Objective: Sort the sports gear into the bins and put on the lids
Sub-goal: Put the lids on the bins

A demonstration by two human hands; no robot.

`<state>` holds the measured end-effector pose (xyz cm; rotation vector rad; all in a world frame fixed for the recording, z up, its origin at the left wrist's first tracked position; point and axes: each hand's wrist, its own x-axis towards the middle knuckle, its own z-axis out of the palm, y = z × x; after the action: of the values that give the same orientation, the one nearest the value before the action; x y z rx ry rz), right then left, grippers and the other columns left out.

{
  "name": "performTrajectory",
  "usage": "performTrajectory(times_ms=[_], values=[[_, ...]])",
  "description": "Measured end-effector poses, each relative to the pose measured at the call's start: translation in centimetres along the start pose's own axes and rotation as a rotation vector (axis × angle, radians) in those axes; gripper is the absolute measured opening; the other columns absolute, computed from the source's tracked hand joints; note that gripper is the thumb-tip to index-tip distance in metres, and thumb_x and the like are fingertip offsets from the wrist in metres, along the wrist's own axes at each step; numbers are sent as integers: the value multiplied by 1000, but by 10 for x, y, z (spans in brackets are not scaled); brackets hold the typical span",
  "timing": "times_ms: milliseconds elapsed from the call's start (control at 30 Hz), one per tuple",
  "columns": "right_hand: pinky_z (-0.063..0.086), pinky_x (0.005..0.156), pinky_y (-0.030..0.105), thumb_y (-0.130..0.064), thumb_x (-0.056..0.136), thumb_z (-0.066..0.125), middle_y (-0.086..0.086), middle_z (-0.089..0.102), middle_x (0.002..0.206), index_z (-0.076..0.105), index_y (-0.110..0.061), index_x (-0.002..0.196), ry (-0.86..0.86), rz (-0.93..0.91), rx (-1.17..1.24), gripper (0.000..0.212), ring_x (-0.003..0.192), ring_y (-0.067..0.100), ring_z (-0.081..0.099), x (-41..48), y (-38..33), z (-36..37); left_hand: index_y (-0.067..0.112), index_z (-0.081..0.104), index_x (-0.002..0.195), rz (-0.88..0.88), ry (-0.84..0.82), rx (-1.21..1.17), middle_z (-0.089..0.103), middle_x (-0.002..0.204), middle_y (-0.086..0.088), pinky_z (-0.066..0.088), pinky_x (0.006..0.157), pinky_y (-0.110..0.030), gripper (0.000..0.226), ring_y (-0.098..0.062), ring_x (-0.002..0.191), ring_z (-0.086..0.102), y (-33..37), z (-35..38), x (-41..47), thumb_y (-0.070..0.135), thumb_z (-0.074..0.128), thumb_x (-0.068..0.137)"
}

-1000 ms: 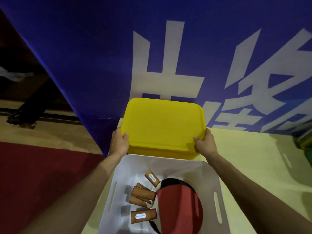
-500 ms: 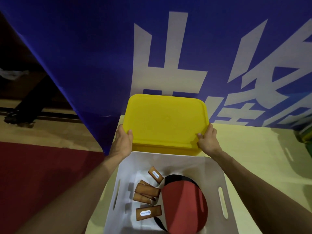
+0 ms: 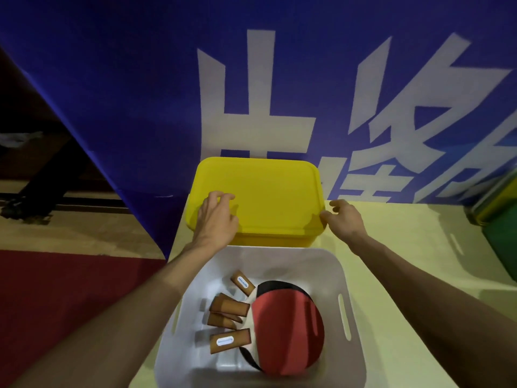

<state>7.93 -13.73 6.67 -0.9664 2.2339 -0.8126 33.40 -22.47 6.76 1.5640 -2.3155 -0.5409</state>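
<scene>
Nearest the camera sits an uncovered white bin (image 3: pixel 321 264) with slot handles in its side walls. Inside it lie several table tennis paddles (image 3: pixel 285 326): the top one shows a red rubber face edged in black, and a cluster of brown wooden handles (image 3: pixel 230 307) fans out to its left, two of them bearing small white labels. Both bare forearms reach forward over this bin.

Just beyond it, touching or nearly touching its far wall, stands a yellow bin (image 3: pixel 268 240) with its yellow lid (image 3: pixel 274 191) lying flat on top. The left hand (image 3: pixel 216 217) rests on the lid's near left corner, palm down, fingers curled loosely and spread, gripping nothing. The right hand (image 3: pixel 342 218) hangs just beside the lid's near right corner, fingers slack and apart; whether its thumb touches the rim is unclear.

Both bins stand on a pale yellow-green table (image 3: pixel 405 247). A green bin (image 3: pixel 500 242) shows partly at the right edge. Behind everything hangs a blue banner (image 3: pixel 140 93) with large white characters, and to the left are red carpet (image 3: pixel 56 289) and a wooden floor (image 3: pixel 84 231).
</scene>
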Motion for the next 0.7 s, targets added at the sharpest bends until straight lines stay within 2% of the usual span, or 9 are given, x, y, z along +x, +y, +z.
performTrajectory(times_ms=[100,200,267,300,400,533,700], values=[[47,98,39,-22,96,53,10,57,131,53,-7,130,-12,-92,-4,36,116,26,55,-13,8,-22,14,49,133,48,-16,-136,46,135,-7,39,102,-38,43,-26,119,50,35,1,-10,8,52,91],[52,93,38,-16,97,52,9,64,121,61,-9,122,-88,-202,-15,28,105,21,61,-30,18,-54,14,61,119,101,-56,-272,61,119,-5,46,85,-23,31,-18,104,60,80,3,-26,4,51,91],[53,88,34,-13,97,51,7,66,114,62,-11,119,-129,-271,-49,25,98,19,63,-43,27,-82,15,64,112,110,-60,-347,65,108,0,43,68,-12,26,-12,90,61,118,5,-40,5,54,91],[53,86,32,-13,97,50,6,66,112,62,-11,119,-143,-307,-76,25,97,18,63,-50,32,-99,16,65,111,110,-50,-372,65,106,2,42,66,-11,25,-11,87,61,139,5,-48,6,55,91],[48,78,23,-14,97,51,1,63,107,61,-12,119,-170,-372,-133,24,96,15,61,-70,57,-154,17,64,112,133,-53,-410,64,104,4,44,74,-17,25,-12,87,59,201,7,-72,8,55,91],[49,80,25,-16,96,53,-1,63,110,61,-16,119,-114,-368,-149,24,100,15,62,-93,107,-230,18,64,111,202,-96,-434,67,109,1,49,86,-26,25,-14,96,61,275,19,-109,7,55,90],[46,87,27,-19,95,55,3,66,117,63,-13,120,11,-381,-264,27,104,18,60,-118,159,-311,21,66,109,284,-166,-433,67,106,5,49,80,-23,21,-9,97,61,352,40,-143,13,56,92]])
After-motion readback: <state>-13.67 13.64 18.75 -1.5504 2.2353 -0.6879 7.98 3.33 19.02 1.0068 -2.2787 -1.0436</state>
